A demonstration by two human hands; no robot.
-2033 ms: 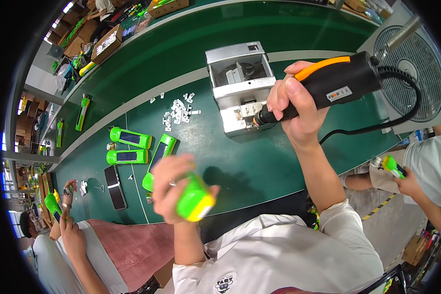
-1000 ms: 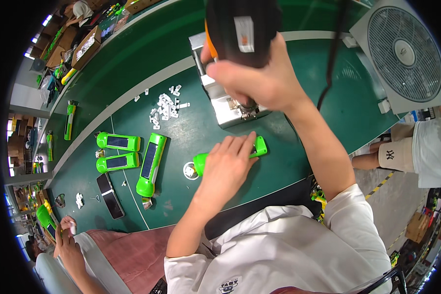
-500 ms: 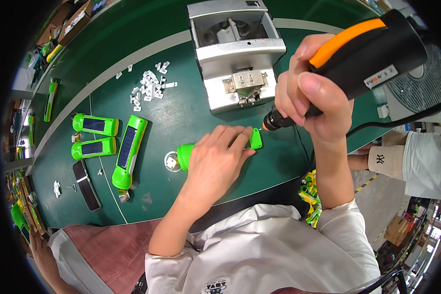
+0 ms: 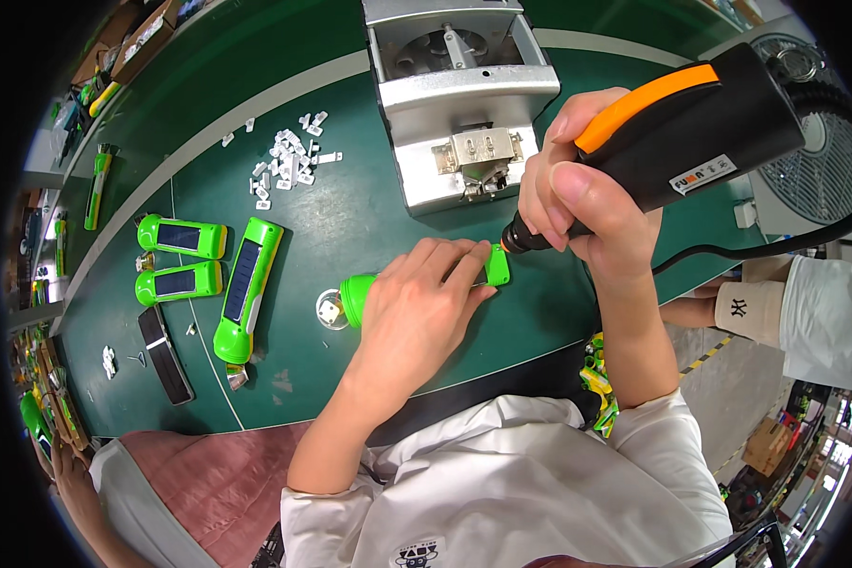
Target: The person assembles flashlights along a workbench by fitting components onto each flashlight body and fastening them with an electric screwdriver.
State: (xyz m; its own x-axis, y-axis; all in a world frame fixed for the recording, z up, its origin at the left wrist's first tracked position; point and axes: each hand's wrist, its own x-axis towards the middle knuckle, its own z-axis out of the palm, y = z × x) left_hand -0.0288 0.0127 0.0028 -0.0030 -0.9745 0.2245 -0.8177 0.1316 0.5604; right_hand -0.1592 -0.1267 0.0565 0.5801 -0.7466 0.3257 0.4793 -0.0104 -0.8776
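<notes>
Wrapped firmly around a black electric screwdriver (image 4: 696,137), the right hand (image 4: 592,180) holds its tip at the tail end of a green flashlight (image 4: 500,269). Palm down, the left hand (image 4: 417,312) closes over that flashlight, which lies on the green table (image 4: 284,222), on the near side of the silver screw feeder (image 4: 473,99).

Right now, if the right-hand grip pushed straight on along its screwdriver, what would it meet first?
Probably the end of the green flashlight under the left-hand grip; the tip of the screwdriver points at it and may touch it, though depth is unclear.
</notes>
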